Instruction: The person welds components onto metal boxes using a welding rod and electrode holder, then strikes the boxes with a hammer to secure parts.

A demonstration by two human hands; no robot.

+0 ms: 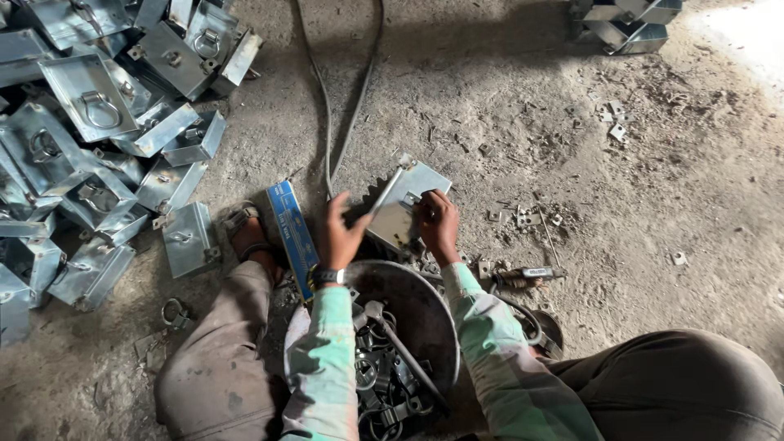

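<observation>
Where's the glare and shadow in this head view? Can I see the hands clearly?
Head view: daylight blows out the top right floor; the left hand and right hand on the metal box are dim but sharp; the dark bowl below sits in shadow.

I see a shiny rectangular galvanised metal box (406, 208), tilted on the dusty ground, with a thin metal rod (384, 194) lying slantwise against its left edge.

tray pile (98, 122) cropped left, bowl (425, 310) cropped below
</observation>
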